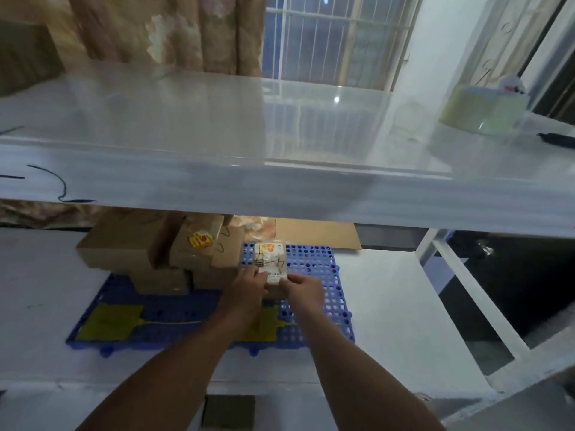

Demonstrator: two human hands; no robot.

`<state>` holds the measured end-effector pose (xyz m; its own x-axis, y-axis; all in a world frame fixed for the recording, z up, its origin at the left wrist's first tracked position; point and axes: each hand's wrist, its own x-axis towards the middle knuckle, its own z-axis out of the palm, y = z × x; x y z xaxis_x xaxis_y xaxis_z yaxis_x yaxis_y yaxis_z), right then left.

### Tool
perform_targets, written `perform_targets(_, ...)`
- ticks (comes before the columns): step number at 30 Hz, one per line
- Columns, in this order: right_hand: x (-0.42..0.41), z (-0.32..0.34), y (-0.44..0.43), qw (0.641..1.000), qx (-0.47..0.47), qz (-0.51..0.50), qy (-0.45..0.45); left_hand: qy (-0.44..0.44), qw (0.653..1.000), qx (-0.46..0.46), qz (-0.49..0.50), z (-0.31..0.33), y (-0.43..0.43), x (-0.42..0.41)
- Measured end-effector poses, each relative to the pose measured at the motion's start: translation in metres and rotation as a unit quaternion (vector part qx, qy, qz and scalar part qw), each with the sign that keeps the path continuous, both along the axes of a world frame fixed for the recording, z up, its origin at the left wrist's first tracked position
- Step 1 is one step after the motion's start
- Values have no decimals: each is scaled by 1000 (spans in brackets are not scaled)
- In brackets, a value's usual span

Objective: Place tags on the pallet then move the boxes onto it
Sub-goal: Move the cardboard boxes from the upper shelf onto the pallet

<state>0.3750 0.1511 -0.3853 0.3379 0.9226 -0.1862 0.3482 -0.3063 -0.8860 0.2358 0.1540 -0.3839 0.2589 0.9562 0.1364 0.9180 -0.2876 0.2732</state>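
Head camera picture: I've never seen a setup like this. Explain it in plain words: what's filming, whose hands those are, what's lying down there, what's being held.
There is no machine here. A person wears a camera on the head, so this single picture looks forward and down at their own bare hands. The left hand and right hand together grip a small labelled box at a blue plastic pallet, which lies on a white surface beneath a glossy tabletop. Two yellow tags lie on the pallet's near part, one partly hidden by the left forearm. Brown cardboard boxes are stacked at its far left corner. A roll of tape sits on the tabletop.
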Motion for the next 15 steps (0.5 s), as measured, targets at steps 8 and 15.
perform_targets(8, -6, -19, 24, 1000, -11, 5, -23, 123, 992, 4, 18, -11, 23, 4)
perform_targets(15, -10, -18, 35, 998, -3, 33, -51, 236, 970, 47, -18, -2, 33, 10)
